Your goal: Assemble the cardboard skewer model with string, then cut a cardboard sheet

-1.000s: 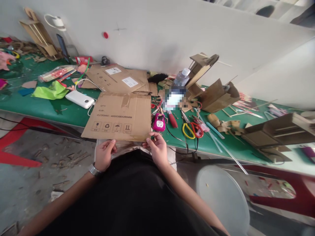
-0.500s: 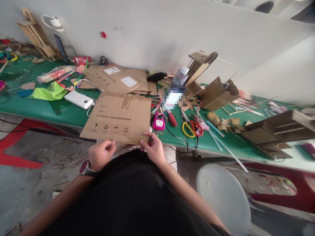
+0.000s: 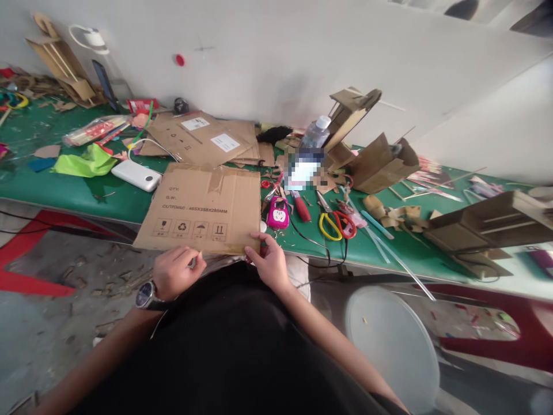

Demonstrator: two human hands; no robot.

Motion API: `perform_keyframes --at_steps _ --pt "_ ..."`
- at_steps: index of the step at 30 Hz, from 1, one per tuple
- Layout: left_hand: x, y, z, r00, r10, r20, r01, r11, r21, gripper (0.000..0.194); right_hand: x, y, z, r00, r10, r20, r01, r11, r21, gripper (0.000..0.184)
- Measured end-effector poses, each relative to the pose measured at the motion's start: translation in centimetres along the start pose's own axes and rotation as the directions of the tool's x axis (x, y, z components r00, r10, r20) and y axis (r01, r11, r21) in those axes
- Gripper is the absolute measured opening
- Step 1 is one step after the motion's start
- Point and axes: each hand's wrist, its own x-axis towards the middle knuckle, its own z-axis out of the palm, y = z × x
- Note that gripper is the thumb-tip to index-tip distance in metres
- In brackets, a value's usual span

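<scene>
A brown cardboard sheet [image 3: 190, 199] with printed text and handling symbols lies flat, its near edge reaching past the table edge towards my body. At its lower right corner my right hand [image 3: 270, 262] grips the sheet, thumb on the near edge and fingers along the side. My left hand [image 3: 177, 271], with a watch on the wrist, is closed at the near edge of the sheet. Its fingers are curled, and whatever they may hold is hidden. Right of the sheet sits a pink power socket [image 3: 277, 213].
On the green table [image 3: 99, 204] lie a white power bank [image 3: 136, 175], a red-handled tool [image 3: 302, 208], scissors [image 3: 337, 225] and more cardboard sheets [image 3: 203, 138]. Cardboard models [image 3: 492, 222] stand at the right, near a clear bottle [image 3: 317, 134]. A round stool [image 3: 391, 346] is below.
The cardboard sheet has shifted slightly left and nearer at its left side. My left hand has turned a little, with its watch face now more visible. The right hand keeps its grip.
</scene>
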Motion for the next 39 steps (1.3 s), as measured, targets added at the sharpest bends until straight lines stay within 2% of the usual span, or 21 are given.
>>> perform_keyframes --at_steps 4,8,11,17,20,23,25,28,31,33,35,37,39 --pt "0.0 0.9 0.1 0.999 -0.02 0.025 0.022 0.995 -0.093 0.018 0.1 0.4 0.3 0.999 -0.034 -0.003 0.034 0.999 -0.006 0.042" --pt "-0.1 2.0 0.4 0.992 -0.071 0.108 0.089 0.98 -0.177 0.017 0.2 0.3 0.2 0.999 -0.044 -0.023 0.044 0.999 0.009 0.041" --pt "0.0 2.8 0.6 0.992 -0.065 0.107 0.09 0.963 -0.254 0.016 0.2 0.4 0.1 0.998 -0.052 -0.034 0.052 0.999 -0.007 0.041" --pt "0.7 4.1 1.1 0.991 -0.063 0.121 0.109 0.899 -0.424 0.013 0.3 0.8 0.0 0.993 -0.109 -0.036 0.103 0.986 -0.129 0.039" --pt "1.0 4.3 1.1 0.976 -0.151 0.16 0.208 0.865 -0.457 0.012 0.2 0.7 -0.2 0.982 -0.187 -0.035 0.173 0.956 -0.237 0.035" --pt "1.3 4.3 1.0 0.941 -0.253 0.225 0.331 0.83 -0.449 0.012 -0.2 0.3 -0.3 0.936 -0.352 -0.017 0.302 0.827 -0.475 0.031" --pt "1.3 4.2 1.1 0.92 -0.295 0.258 0.384 0.815 -0.435 0.014 -0.6 -0.2 -0.3 0.893 -0.444 0.08 0.399 0.694 -0.6 0.032" --pt "1.3 4.3 1.2 0.907 -0.317 0.276 0.41 0.81 -0.419 0.017 -1.0 -0.9 -0.2 0.83 -0.497 0.252 0.515 0.512 -0.687 0.033" --pt "1.4 4.4 1.3 0.909 -0.301 0.288 0.404 0.809 -0.427 0.019 -1.0 -1.4 0.1 0.798 -0.51 0.321 0.554 0.409 -0.725 0.034" --pt "1.6 4.6 1.5 0.909 -0.268 0.319 0.394 0.8 -0.453 0.021 -0.7 -1.6 0.4 0.779 -0.49 0.391 0.6 0.4 -0.693 0.031" --pt "1.7 4.6 1.6 0.91 -0.233 0.344 0.382 0.793 -0.474 0.021 -0.4 -1.5 0.6 0.762 -0.465 0.451 0.64 0.432 -0.635 0.027" --pt "1.7 4.5 1.4 0.914 -0.21 0.347 0.367 0.792 -0.488 0.02 -0.1 -1.3 0.7 0.763 -0.46 0.454 0.645 0.493 -0.584 0.024" --pt "1.6 4.4 1.1 0.919 -0.204 0.336 0.359 0.786 -0.504 0.019 0.2 -1.0 0.8 0.784 -0.468 0.408 0.621 0.569 -0.539 0.02"
